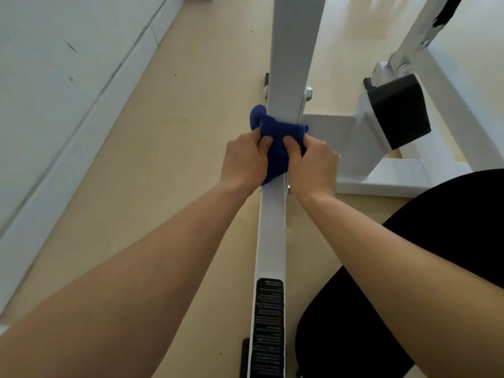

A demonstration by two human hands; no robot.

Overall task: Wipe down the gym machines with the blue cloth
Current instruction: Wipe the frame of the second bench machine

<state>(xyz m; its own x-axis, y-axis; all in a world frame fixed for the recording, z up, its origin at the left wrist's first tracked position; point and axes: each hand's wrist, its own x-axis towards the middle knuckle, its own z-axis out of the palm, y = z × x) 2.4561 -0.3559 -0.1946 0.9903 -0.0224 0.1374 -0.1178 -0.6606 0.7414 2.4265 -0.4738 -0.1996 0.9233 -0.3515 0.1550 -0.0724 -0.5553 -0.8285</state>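
**Item:** thick, deep-blue terry cloth (275, 143), bunched. Location: wrapped over the narrow white painted-metal frame bar (271, 236) of a gym machine, at the joint where that bar meets the broad white upright post (293, 50).

**Left hand** (244, 159): curled onto the cloth's left side, thumb pressed into the fabric.

**Right hand** (313, 165): curled onto the cloth's right side, thumb likewise dug in. Both hands clamp the cloth around the bar from opposite sides, close together.

**Surroundings:** black printed warning label (268, 323) lower on the same bar; black rubbery block (399, 110) on a white cross-member to the right; pale beige floor (191, 132); white wall (68, 64) at left.

**Step in hand (judged):** wiping the frame bar at its junction with the post, using a two-handed wrap.

**Next move calls for (judged):** keeping the grip firm and sliding the cloth along the bar, either toward the label or up the post, with the fabric held flat enough to cover all faces. Bolt heads at the joint may snag the cloth.
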